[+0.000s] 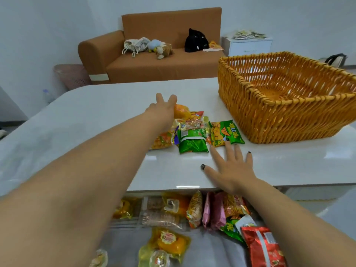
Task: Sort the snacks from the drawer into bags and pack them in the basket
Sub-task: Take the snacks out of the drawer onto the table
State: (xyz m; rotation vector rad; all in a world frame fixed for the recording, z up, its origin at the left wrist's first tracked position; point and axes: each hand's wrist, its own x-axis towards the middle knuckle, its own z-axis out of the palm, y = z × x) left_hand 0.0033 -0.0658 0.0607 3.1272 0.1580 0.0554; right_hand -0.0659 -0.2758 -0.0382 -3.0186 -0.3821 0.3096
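I count two hands, left [163, 110] and right [234, 168], one wicker basket [289, 116], one sofa [154, 54], and perhaps six overlapping snack packets [192, 130] piled on the table.

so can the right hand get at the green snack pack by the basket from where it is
Probably yes: the right hand lies flat on the table, its fingers already at the green snack pack, with nothing between them.

Bright, even light, soft focus, glare on the table [289, 166], edges bowed
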